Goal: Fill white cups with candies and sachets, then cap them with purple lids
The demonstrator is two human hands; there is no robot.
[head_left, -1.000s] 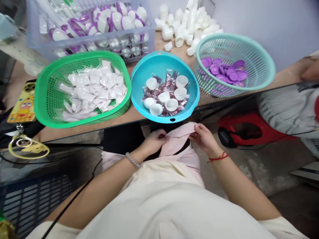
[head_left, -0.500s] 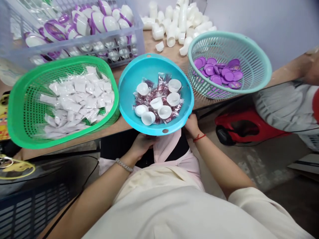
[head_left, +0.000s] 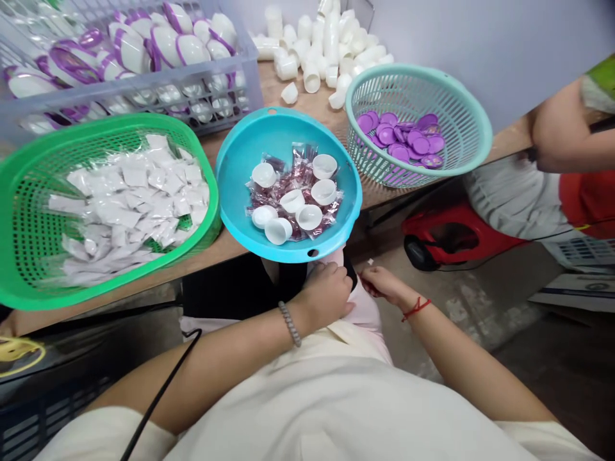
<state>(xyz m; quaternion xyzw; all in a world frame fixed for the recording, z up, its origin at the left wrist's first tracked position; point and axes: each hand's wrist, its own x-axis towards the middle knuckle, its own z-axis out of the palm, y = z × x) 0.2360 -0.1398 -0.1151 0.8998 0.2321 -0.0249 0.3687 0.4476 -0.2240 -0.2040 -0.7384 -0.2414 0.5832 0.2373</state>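
My left hand [head_left: 327, 292] is closed on pink cloth [head_left: 365, 310] in my lap, just below the rim of a blue bowl [head_left: 240, 153]. My right hand [head_left: 384, 285] is beside it, fingers curled on the same cloth's edge. The blue bowl holds several small white cups [head_left: 295, 200] on red-wrapped packets [head_left: 298, 176] and juts over the table edge. Left of it a green basket [head_left: 29, 218] holds white sachets [head_left: 129, 192]. A teal basket [head_left: 461, 121] on the right holds purple lids [head_left: 408, 137].
A grey crate [head_left: 144, 96] of white-and-purple containers stands at the back left, with loose white cups [head_left: 317, 45] behind the bowl. A red stool [head_left: 456, 234] is on the floor at right. Another person's arm [head_left: 562, 131] shows at the right edge.
My right hand has let go of the blue bowl's rim and dropped to the pink cloth. My left hand has shifted right onto the cloth. The view has swung to the right.
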